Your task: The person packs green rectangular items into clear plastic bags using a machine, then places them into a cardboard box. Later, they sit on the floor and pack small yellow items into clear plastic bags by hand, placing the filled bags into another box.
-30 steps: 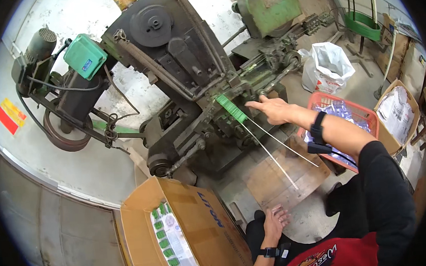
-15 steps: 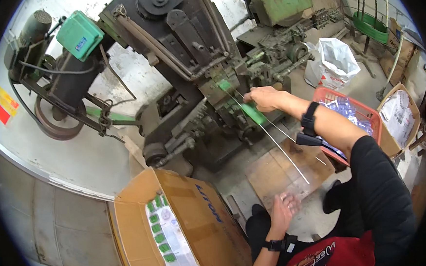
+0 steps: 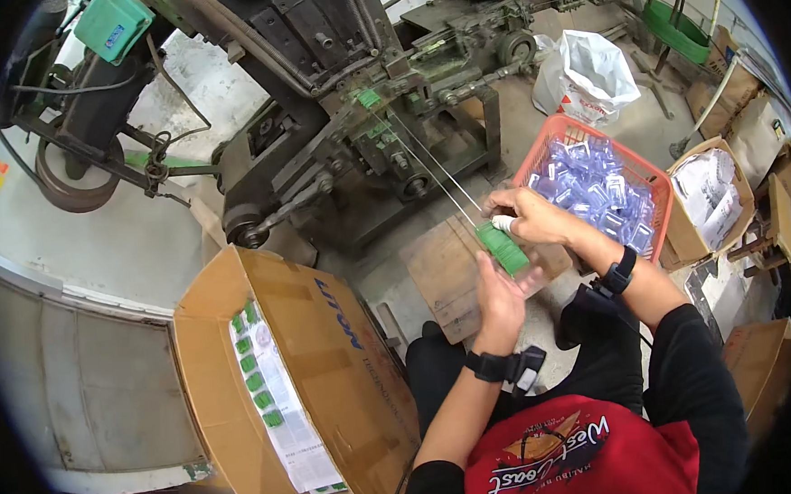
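Note:
Two thin metal rods [image 3: 434, 173] run from a dark machine [image 3: 390, 152] down toward me. At their near ends sits a stack of small flat green pieces [image 3: 502, 248]. My left hand [image 3: 502, 297] cups that stack from below, its thumb along the side and its fingertips blurred. From above, my right hand [image 3: 539, 217] closes its fingers at the stack's far end; white tape wraps one finger. Another bit of green [image 3: 368, 98] shows at the machine end of the rods.
To my left stands an open cardboard box [image 3: 329, 342], with green stacks [image 3: 254, 381] in rows on white paper inside. A wooden board [image 3: 439, 290] lies below my hands. At right are a red basket [image 3: 662, 196] of clear bluish plastic parts, a white bag [image 3: 585, 81] and a paper-filled carton [image 3: 676, 243].
My right hand has drawn the green stack along the rods toward me, away from the machine. My left hand, blurred and apart before, has come up to the stack. The view has shifted.

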The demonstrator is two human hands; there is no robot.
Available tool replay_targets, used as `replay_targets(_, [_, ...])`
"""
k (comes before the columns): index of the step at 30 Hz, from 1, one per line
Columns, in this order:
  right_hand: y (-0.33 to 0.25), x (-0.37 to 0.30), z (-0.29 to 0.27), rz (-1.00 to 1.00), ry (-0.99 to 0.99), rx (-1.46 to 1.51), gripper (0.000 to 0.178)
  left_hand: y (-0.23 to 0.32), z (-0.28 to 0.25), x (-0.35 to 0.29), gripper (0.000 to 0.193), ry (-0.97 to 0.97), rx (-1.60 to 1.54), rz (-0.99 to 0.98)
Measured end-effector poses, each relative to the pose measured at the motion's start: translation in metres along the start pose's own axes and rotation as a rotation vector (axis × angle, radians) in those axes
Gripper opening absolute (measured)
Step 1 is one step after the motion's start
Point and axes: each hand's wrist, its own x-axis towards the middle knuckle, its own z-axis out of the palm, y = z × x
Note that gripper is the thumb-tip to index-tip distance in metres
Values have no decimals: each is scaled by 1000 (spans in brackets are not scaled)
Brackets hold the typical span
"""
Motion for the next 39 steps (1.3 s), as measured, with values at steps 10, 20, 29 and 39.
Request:
replay_targets(10, [-15,-35,20,-189,323,-628,19,22,14,31,45,120,319,-198])
replay_targets(20, [-52,-134,-1,30,647,-407,33,7,40,-67,31,-152,370,-314])
replay_targets(29, [-20,-172,9,218,348,-644,27,182,49,-145,29,-69,769,204])
replay_targets(39, [34,-213,38,319,-152,-737,21,351,-198,-180,34,824,908,796])
